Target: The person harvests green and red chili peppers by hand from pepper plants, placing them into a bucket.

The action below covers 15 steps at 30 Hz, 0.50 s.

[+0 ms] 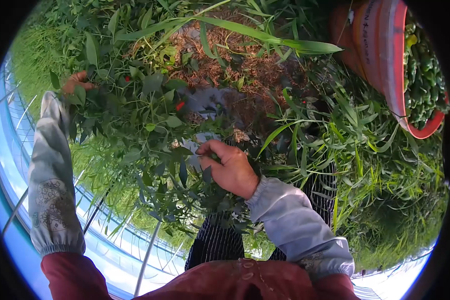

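My left hand (77,82) reaches out to the far left of the head view, its fingers curled among the leaves of a pepper plant (135,112). Leaves cover part of that hand. My right hand (230,167) is near the middle, low in the same foliage, with thumb and index finger pinched together. Whatever lies between those fingertips is too small or hidden to make out. A red pepper (180,106) hangs in front of the right hand, and a second bit of red (127,78) shows between leaves nearer the left hand.
An orange-red bucket (372,45), tilted in the view, holds many green peppers (425,85) at the upper right. Long grass blades (285,42) cross the top. Dry brown litter (235,50) lies on the ground ahead. Metal poles (147,255) and blue-white sheeting run along the left.
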### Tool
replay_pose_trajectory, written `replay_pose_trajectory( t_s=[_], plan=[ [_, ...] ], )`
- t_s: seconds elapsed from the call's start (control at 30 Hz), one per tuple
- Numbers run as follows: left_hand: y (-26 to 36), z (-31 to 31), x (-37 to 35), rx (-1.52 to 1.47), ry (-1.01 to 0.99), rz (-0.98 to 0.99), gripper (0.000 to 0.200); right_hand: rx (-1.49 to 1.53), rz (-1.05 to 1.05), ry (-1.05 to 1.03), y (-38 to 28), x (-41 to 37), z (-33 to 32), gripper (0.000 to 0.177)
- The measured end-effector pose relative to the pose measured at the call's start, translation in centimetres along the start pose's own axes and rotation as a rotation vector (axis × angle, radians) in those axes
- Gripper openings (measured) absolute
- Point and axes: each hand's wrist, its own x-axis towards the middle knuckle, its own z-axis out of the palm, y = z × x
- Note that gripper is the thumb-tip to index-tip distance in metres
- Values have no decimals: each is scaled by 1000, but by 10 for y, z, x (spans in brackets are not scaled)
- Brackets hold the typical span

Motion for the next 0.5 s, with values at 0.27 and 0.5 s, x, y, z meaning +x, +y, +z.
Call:
replay_pose_trajectory(
  t_s=[0.27, 0.5],
  plan=[
    [37, 265, -6, -216, 166, -25, 37, -23, -80, 98, -38, -2, -39, 16],
    [105, 384, -18, 557, 307, 356, 40, 75, -78, 294, -47, 13, -66, 11]
  ],
)
